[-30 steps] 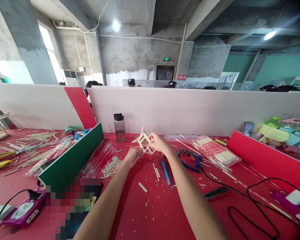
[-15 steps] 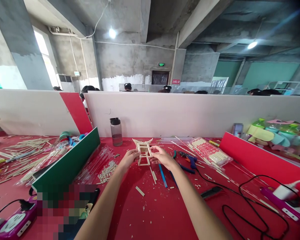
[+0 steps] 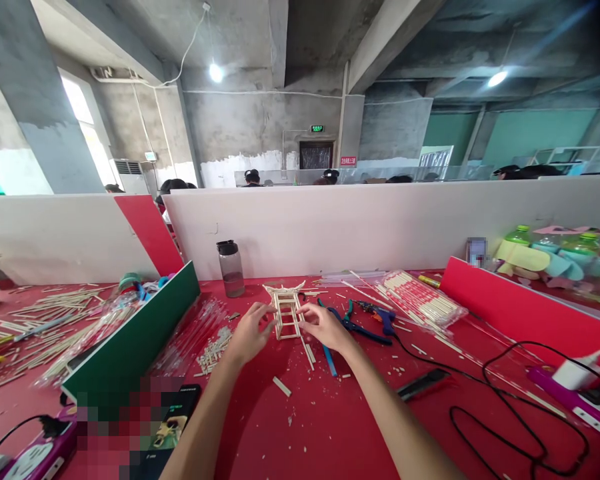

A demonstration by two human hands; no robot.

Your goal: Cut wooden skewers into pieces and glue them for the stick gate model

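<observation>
A small tower-like frame of pale wooden sticks (image 3: pixel 288 316), with flared upturned corners at its top, stands upright on the red table. My left hand (image 3: pixel 250 331) is at its left side, thumb and fingers parted and curved close to the frame. On the opposite side, my right hand (image 3: pixel 326 328) has its fingers spread, with the tips at the frame's right edge. Whether the fingertips still touch the sticks is hard to see. Just right of the frame lie loose sticks (image 3: pixel 309 353) and a blue strip (image 3: pixel 329 361).
Blue-handled pliers (image 3: pixel 365 330) and a glue gun (image 3: pixel 387 321) with a black cable lie to the right. Bundled sticks (image 3: pixel 420 300) are behind them. A water bottle (image 3: pixel 231 272) stands at the back. Green (image 3: pixel 135 327) and red (image 3: pixel 525 320) dividers flank the workspace; a phone (image 3: pixel 173 427) lies lower left.
The stick frame has tipped from a lean to standing upright, a little nearer me. Both hands have loosened from it, and the left fingers have drawn back. The view has shifted slightly.
</observation>
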